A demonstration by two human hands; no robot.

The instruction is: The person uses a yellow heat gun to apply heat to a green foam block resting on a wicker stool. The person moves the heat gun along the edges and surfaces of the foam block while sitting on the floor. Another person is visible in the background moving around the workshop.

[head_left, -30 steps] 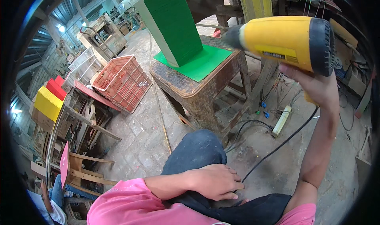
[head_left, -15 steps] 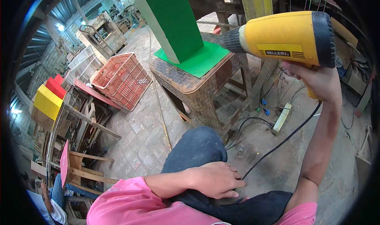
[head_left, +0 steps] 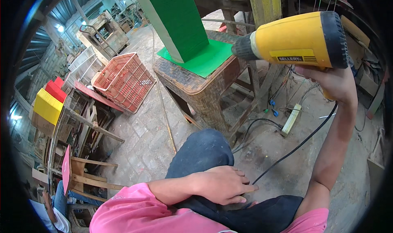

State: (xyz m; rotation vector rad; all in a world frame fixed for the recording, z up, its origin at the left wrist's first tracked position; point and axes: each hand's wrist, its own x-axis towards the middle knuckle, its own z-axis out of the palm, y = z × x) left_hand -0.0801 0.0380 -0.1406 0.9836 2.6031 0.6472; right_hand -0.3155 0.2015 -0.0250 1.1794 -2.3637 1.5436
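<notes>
My right hand (head_left: 332, 82) is wrapped round the handle of a yellow heat gun (head_left: 292, 40) with a black rear cap, held up on the right. Its dark nozzle points left, toward a green block-like piece (head_left: 180, 24) with one pale side. That piece stands on a flat green sheet (head_left: 211, 63) on a woven-topped stool (head_left: 176, 78). Across my bent leg (head_left: 202, 151) lies my left hand (head_left: 223, 185), its fingers loosely stretched and holding nothing. A black cord (head_left: 299, 147) runs down from the gun and passes close to its fingertips.
Red plastic crates (head_left: 127, 83) stand left of the stool. A power strip (head_left: 291, 120) and cables lie on the floor at right. Farther left are yellow (head_left: 48, 106) and red pieces, a wooden frame (head_left: 92, 177) with a pink panel, and another person (head_left: 51, 210).
The heat gun has shifted slightly right, its nozzle lower and farther from the green piece. My left index finger reaches out a little more. The stool and the green piece stay in place.
</notes>
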